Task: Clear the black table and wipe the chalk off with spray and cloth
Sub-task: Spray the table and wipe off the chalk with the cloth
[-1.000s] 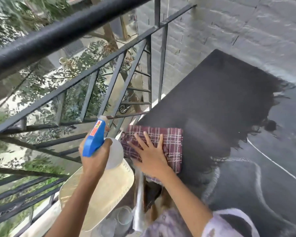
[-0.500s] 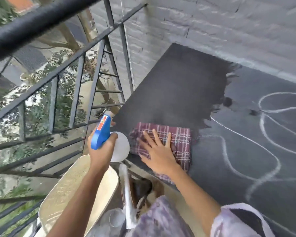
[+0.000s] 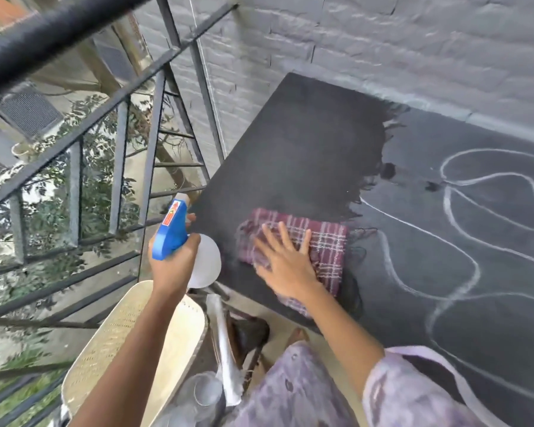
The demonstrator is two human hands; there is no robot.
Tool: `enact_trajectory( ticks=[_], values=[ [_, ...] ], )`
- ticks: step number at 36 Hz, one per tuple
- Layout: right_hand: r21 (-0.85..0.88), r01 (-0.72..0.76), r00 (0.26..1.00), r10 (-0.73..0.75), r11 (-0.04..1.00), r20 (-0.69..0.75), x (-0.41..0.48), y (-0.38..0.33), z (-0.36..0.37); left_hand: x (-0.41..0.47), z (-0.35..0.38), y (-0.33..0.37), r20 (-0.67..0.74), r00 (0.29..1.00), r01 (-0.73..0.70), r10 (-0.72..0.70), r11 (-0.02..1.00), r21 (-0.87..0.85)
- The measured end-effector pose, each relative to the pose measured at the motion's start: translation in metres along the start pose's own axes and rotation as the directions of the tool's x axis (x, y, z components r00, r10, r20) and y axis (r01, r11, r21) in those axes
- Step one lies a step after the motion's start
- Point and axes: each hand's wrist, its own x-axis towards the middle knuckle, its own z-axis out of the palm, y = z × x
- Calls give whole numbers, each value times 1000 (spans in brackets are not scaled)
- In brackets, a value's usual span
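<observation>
I worry about the left side first. The bottle [image 3: 173,232] sits out past the table's left corner, close to the rail [image 3: 74,192] and over the chair [image 3: 121,343]. If the left hand [image 3: 170,268] slips, I think the bottle could fall on the chair or go through the bars. Its tip points along the table's edge, so a squeeze now might send the spray off the table [image 3: 305,143] and not onto it. Next, the cloth [image 3: 324,238] lies near the front edge, and its near end looks to hang a bit over. A hard pull toward me could drag it off. On the right, the chalk [image 3: 477,269] lies on the pale, dry-looking part of the table. I think a rub there with no spray would just smear it. Now the hands. The left hand is wrapped tight round the neck of the bottle, with one finger curled to the front where the trigger is. I cannot see if that finger is pulling. The right hand [image 3: 285,266] is flat with fingers spread wide. It presses down on the cloth and does not grab it.
</observation>
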Motion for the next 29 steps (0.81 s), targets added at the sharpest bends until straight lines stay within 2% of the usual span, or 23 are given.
enact_trajectory(
  ticks=[4,6,8,10,13,15,17,20,24,26,29],
  values=[
    [-40,259,966,-258,965,34,-47,-22,19,0,0,0,3,1000,14,-14,1000,19],
    [-9,306,951,-306,952,40,-70,-11,26,2,-1,-1,12,1000,14,-15,1000,27],
    [91,241,969,-244,966,25,-81,11,26,2,-1,-2,30,1000,-1,0,1000,29],
    [146,111,993,-115,983,19,-74,32,18,3,-1,-2,40,999,-2,1,1000,23],
    [129,-81,997,82,988,1,-42,40,4,3,0,-2,46,999,11,-12,1000,18],
    [116,-141,990,143,983,-11,-20,29,0,3,0,-1,61,998,14,-15,1000,15],
    [101,-119,992,121,988,-18,-10,11,0,2,-1,0,95,995,-36,35,999,13],
    [61,2,1000,-1,998,-26,-24,-18,9,2,-2,2,155,980,-123,122,992,-5],
    [88,154,988,-151,984,-43,-68,-33,22,1,-2,2,152,977,-148,151,988,-35],
    [150,175,984,-170,973,-48,-91,-26,19,-4,-1,2,147,980,-127,132,991,-43],
    [270,124,991,-108,955,-76,-121,-3,5,-24,3,3,165,976,-142,143,990,-21]
  ],
)
